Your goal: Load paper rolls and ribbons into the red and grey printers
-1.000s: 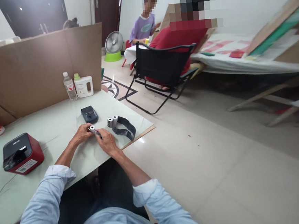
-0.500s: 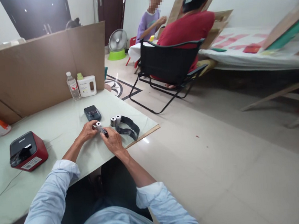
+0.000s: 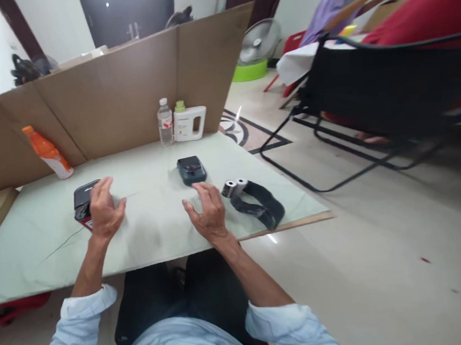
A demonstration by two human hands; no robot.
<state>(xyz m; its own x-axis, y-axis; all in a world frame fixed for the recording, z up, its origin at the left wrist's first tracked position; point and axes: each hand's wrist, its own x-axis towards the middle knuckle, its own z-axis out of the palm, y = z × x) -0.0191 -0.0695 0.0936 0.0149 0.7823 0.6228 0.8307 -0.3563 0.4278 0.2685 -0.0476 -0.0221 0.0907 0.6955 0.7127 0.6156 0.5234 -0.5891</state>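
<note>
My left hand [image 3: 106, 211] hovers in front of a red and black box-shaped device [image 3: 83, 197], partly covering it. Its fingers are stretched out and nothing shows in them; I cannot tell whether it touches the device. My right hand [image 3: 208, 212] is over the table, fingers and thumb apart, between a small dark handheld device [image 3: 191, 170] and two small paper rolls. One roll [image 3: 229, 188] has a dark printed side. The other roll [image 3: 241, 184] is white on its end. A long dark strip [image 3: 262, 202] curls from the rolls toward the table's right edge.
A brown cardboard panel [image 3: 128, 95] stands along the table's back. Before it are a clear water bottle [image 3: 165, 124], a white jug [image 3: 189, 123] and an orange bottle [image 3: 47, 152]. Two people sit right, beyond a black folding chair [image 3: 383, 86]. A fan [image 3: 260, 42] stands behind.
Both hands held a small paper roll together; now they are apart and that roll is not visible. The left hand has moved left to the red and black device. My view has turned left.
</note>
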